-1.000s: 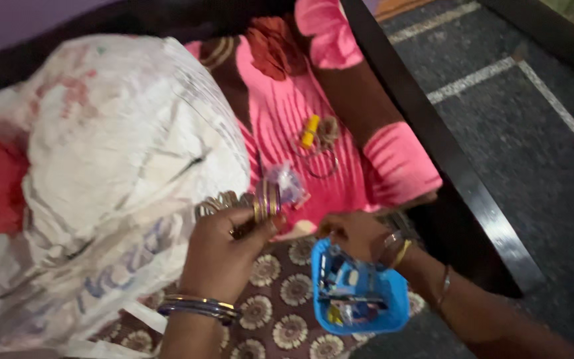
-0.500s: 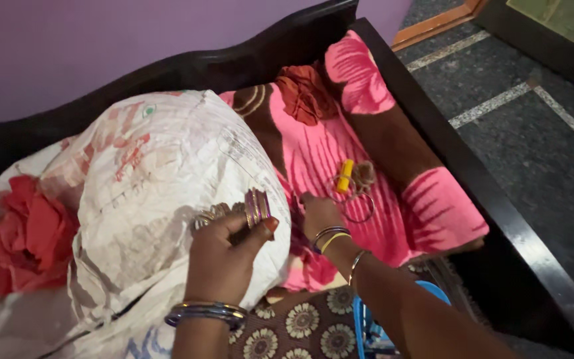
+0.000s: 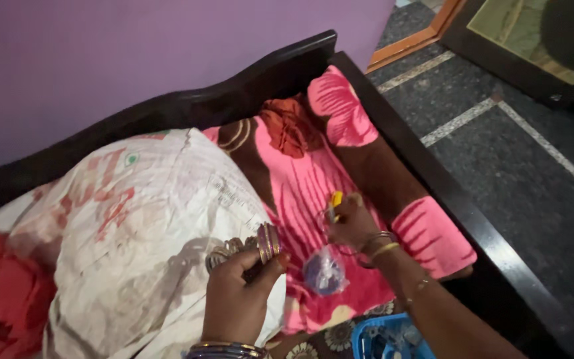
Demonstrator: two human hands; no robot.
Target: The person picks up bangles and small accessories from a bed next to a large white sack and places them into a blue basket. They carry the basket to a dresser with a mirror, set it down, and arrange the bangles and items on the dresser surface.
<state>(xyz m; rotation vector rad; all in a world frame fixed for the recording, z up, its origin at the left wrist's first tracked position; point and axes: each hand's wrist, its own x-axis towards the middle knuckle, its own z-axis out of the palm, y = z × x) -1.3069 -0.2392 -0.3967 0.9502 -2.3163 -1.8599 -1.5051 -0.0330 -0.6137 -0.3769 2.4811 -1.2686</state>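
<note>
At lower centre, the left hand (image 3: 239, 292) has its grip pinching a stack of bangles (image 3: 266, 243). The right hand (image 3: 348, 223), mid-frame, has its grip pressed around a small yellow object (image 3: 335, 199) on the pink blanket (image 3: 300, 186).

Dark wooden bed (image 3: 393, 143), pink floral blanket (image 3: 313, 179), white sack (image 3: 147, 226), blue basket (image 3: 383, 339)

White sack (image 3: 134, 219) beside open blanket (image 3: 300, 186)
</note>
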